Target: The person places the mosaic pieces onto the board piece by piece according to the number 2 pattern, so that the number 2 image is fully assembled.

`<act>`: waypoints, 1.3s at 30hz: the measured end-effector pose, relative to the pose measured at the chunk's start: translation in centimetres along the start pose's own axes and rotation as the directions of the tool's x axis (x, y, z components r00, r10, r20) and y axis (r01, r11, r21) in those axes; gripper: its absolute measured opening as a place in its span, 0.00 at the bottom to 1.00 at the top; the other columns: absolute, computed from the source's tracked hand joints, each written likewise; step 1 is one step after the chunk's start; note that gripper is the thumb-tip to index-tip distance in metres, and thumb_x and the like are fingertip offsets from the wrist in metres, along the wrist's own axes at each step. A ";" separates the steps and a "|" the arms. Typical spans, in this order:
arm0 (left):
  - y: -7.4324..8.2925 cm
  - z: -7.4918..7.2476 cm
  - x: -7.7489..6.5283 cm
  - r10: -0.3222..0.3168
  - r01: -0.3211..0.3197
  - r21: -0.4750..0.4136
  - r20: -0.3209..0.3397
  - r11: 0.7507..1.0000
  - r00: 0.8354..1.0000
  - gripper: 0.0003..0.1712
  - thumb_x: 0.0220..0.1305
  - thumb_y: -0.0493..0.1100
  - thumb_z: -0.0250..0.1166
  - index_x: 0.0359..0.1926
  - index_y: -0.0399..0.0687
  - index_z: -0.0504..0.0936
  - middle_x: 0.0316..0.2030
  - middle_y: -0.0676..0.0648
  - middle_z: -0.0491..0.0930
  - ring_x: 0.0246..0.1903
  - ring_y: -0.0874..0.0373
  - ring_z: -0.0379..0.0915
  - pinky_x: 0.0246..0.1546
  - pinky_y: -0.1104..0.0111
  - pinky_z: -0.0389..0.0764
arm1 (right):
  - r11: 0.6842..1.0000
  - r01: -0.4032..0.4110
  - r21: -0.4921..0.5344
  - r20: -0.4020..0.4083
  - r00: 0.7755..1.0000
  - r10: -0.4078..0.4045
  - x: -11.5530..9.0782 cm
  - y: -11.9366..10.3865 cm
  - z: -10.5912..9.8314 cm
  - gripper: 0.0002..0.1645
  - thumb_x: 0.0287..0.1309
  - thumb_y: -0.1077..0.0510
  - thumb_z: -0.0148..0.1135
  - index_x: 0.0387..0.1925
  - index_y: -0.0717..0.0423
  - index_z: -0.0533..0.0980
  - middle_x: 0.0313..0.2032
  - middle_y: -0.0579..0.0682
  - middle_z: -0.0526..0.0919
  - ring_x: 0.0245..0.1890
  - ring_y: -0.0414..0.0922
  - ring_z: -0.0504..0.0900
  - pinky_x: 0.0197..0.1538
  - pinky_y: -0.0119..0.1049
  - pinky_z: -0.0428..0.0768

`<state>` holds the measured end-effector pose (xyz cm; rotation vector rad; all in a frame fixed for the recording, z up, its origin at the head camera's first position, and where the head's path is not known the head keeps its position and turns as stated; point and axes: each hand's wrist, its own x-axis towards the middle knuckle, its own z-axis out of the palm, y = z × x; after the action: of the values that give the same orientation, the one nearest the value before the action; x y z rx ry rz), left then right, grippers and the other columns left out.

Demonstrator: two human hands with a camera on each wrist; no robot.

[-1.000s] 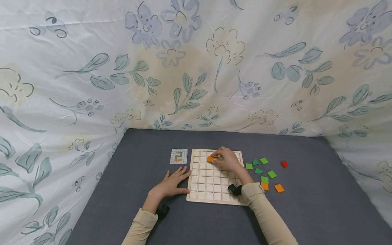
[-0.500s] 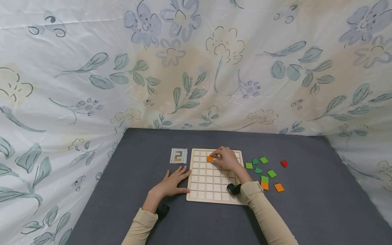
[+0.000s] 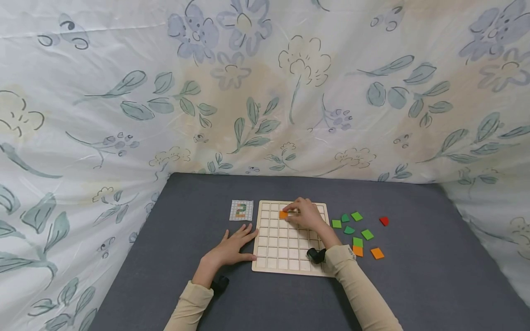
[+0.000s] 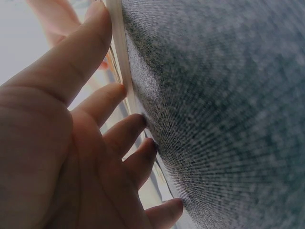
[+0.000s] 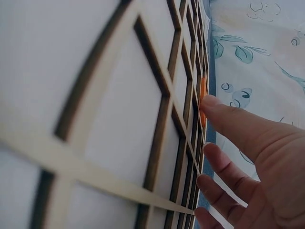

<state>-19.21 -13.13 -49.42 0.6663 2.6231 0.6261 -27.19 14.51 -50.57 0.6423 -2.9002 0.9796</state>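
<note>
In the head view, a pale wooden grid board (image 3: 273, 265) lies on the table. My right hand (image 3: 307, 216) is over its upper part, with thumb and index finger at an orange square tile (image 3: 283, 214) in the upper rows. In the right wrist view, the thumb (image 5: 233, 123) covers part of the orange tile (image 5: 203, 88), and the index finger is hidden behind it. The other fingers bend loosely near the grid. My left hand (image 3: 230, 247) lies spread at the board's left edge. Its thumb and fingertips touch that edge (image 4: 120, 52) in the left wrist view.
Right of the board lie several loose tiles: light green squares (image 3: 367, 235), dark green rounded pieces (image 3: 349, 231), orange squares (image 3: 377, 253) and a red piece (image 3: 384, 222). A small gridded pattern card (image 3: 241, 210) lies to the upper left. A floral curtain (image 3: 265, 92) hangs behind the dark table (image 3: 430, 271).
Both hands stay nearly still. The right thumb and index finger remain at the orange tile, which has barely shifted.
</note>
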 end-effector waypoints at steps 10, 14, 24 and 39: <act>-0.1 0.0 0.0 0.007 -0.007 0.002 -0.007 1.000 1.000 0.45 0.56 0.60 0.63 0.71 0.57 0.55 0.71 0.45 0.48 0.71 0.47 0.37 0.64 0.37 0.35 | 0.999 -0.005 0.034 0.015 1.000 0.005 -0.3 0.1 -0.3 0.15 0.51 0.53 0.68 0.44 0.46 0.82 0.38 0.49 0.74 0.38 0.47 0.70 0.39 0.39 0.66; 0.1 -0.1 -0.2 0.011 -0.011 0.003 -0.009 1.000 1.000 0.45 0.56 0.60 0.63 0.71 0.57 0.54 0.71 0.45 0.48 0.71 0.46 0.37 0.64 0.37 0.35 | 0.998 -0.023 0.065 0.025 0.999 0.021 -0.5 0.1 -0.7 0.16 0.52 0.54 0.67 0.45 0.48 0.82 0.39 0.49 0.74 0.38 0.47 0.70 0.40 0.40 0.68; 0.3 -0.3 -0.3 0.009 -0.009 -0.001 -0.005 1.000 1.000 0.45 0.57 0.59 0.63 0.71 0.54 0.55 0.71 0.43 0.48 0.71 0.46 0.38 0.64 0.37 0.35 | 0.998 -0.002 0.066 -0.005 1.000 0.003 -1.2 1.1 -1.5 0.18 0.53 0.55 0.67 0.47 0.51 0.81 0.40 0.52 0.74 0.36 0.48 0.70 0.36 0.38 0.69; 0.2 -0.2 -0.3 0.011 -0.011 -0.003 -0.007 1.000 1.000 0.45 0.56 0.59 0.63 0.71 0.55 0.55 0.71 0.44 0.48 0.71 0.46 0.38 0.64 0.37 0.35 | 0.997 -0.062 0.048 0.015 0.998 0.061 -2.3 2.0 -3.4 0.20 0.56 0.53 0.65 0.51 0.51 0.79 0.42 0.54 0.74 0.39 0.50 0.71 0.37 0.42 0.70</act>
<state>-18.99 -13.13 -49.08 0.6792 2.6258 0.6366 -26.23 18.84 -49.33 0.5678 -2.9332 1.0588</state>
